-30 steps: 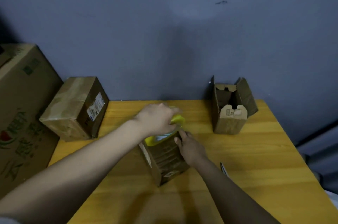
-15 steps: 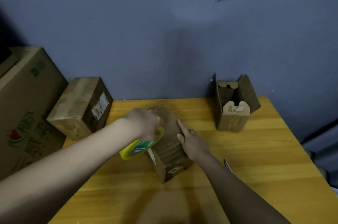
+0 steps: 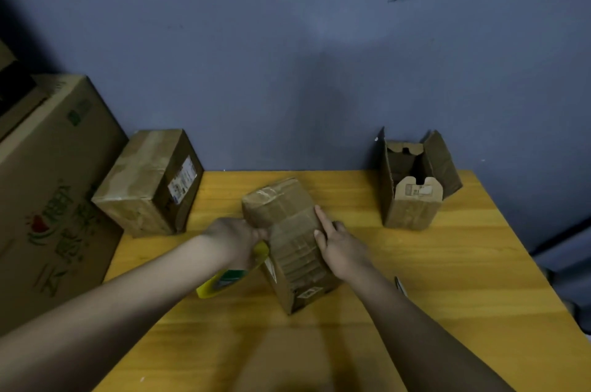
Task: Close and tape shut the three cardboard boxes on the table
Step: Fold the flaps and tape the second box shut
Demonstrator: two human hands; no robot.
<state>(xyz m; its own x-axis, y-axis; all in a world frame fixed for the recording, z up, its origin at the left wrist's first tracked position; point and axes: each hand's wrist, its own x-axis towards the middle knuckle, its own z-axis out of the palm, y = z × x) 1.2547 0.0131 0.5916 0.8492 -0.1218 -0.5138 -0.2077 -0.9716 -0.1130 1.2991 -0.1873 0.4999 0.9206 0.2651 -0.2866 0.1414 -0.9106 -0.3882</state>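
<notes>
Currently, the middle box point(image 3: 292, 241) is lying closed near the centre of the wooden table point(image 3: 463, 279), its top wrapped in shiny tape. The left hand point(image 3: 235, 239) is pressing against the left side of this box, fingers curled around a yellow tape roll point(image 3: 224, 279), which is hanging just left of the box and touching its side. The right hand point(image 3: 342, 247) is resting flat on the right side of the same box, fingers straight and close together, the index finger pointing along the top edge. A taped box point(image 3: 147, 183) is sitting at the table's back left corner, closed, a white label showing on its end. An open box point(image 3: 412, 187) is standing upright at the table's back right corner, well apart from the middle box, its flaps up. A large printed carton point(image 3: 54, 199) is standing beside the table's left edge, just beside the taped box. A small dark item point(image 3: 399, 284) is lying on the table just right of the right forearm; its identity cannot be told
</notes>
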